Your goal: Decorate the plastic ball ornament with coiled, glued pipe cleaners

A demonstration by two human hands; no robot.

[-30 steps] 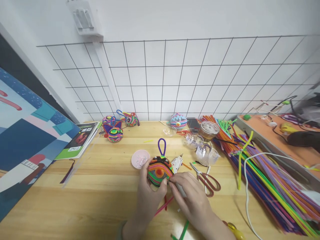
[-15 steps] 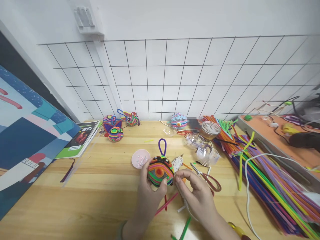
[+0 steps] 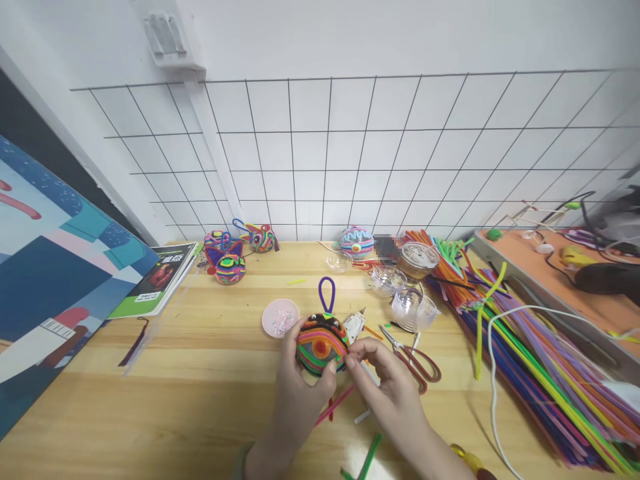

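My left hand [image 3: 296,393] grips a round ornament [image 3: 321,343] wound from striped pipe cleaners, with a purple loop on top. It holds it just above the wooden table [image 3: 200,393]. My right hand [image 3: 387,387] is beside it, its fingertips pinched against the ornament's lower right side. What the fingers pinch is too small to make out. A pink pipe cleaner [image 3: 336,405] lies under both hands and a green one [image 3: 369,457] nearer to me.
Red-handled scissors [image 3: 415,357], a pink dish [image 3: 281,318] and clear plastic half-shells [image 3: 413,307] lie close by. A big heap of pipe cleaners [image 3: 540,360] fills the right side. Finished ornaments [image 3: 231,267] stand at the back by the wire grid. A booklet [image 3: 160,277] lies left.
My right hand has lifted off the table and shifted slightly left, its fingertips pressing on the ornament's lower right edge. The ornament has turned a little in my left hand.
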